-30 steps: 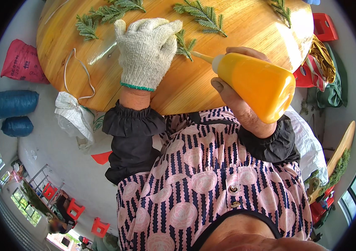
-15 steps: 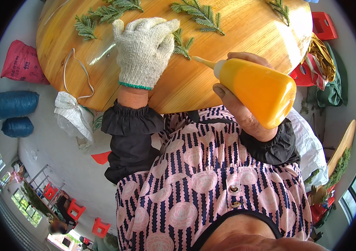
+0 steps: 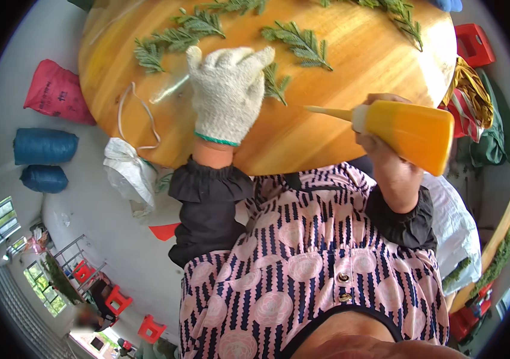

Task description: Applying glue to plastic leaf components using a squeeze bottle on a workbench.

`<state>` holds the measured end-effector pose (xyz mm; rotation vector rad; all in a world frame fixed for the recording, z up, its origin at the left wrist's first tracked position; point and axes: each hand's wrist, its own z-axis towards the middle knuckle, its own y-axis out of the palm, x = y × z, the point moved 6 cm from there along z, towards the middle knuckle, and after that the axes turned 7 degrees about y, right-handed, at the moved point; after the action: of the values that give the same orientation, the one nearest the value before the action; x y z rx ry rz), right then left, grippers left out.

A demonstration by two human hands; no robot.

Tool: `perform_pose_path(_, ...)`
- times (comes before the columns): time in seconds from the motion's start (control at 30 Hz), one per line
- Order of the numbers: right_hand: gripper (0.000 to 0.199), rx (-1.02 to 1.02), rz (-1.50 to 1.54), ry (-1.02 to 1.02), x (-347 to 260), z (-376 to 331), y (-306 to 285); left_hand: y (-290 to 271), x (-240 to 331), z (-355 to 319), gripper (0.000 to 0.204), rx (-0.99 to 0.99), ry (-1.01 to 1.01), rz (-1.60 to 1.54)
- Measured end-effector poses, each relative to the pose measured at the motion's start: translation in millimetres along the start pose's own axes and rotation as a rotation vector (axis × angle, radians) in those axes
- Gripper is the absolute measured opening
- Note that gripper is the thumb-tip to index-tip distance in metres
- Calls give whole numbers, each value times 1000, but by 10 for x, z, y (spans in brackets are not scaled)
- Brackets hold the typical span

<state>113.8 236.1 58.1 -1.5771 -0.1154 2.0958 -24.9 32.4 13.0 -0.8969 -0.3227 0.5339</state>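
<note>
My left hand (image 3: 228,99), in a cream knitted glove with a green cuff edge, is closed over the wooden table, knuckles up. A small green fir sprig (image 3: 275,85) comes out from under its thumb side, its stem end pointing toward me; the grip itself is hidden beneath the glove. My bare right hand (image 3: 381,143) is wrapped round a squeeze bottle (image 3: 413,131) filled with yellow-orange stuff. The bottle lies nearly level in the air, its long thin nozzle pointing left, a short way from the sprig's stem end and apart from it.
More fir sprigs (image 3: 300,46) lie across the round wooden table (image 3: 327,87), toward its far side. A white cord (image 3: 121,113) crosses the left edge, above a white plastic sack (image 3: 128,170). Pink and blue bundles (image 3: 45,146) stand at left, a red stool (image 3: 474,45) at right.
My right hand has drawn the bottle to the right, so its nozzle has come away from the sprig's stem end. The bottle is more level. My left hand keeps its place by the sprig.
</note>
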Motion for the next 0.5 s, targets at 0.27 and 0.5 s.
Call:
perform_pose_path(0.27,36,179,897,383,703,128,-108,-256,-113,-25,38,-131,-67,31)
perform_pose_path(0.5,34,270,1122,485,1007,173,-69,-749,-788,-105,42,-382,-122,316)
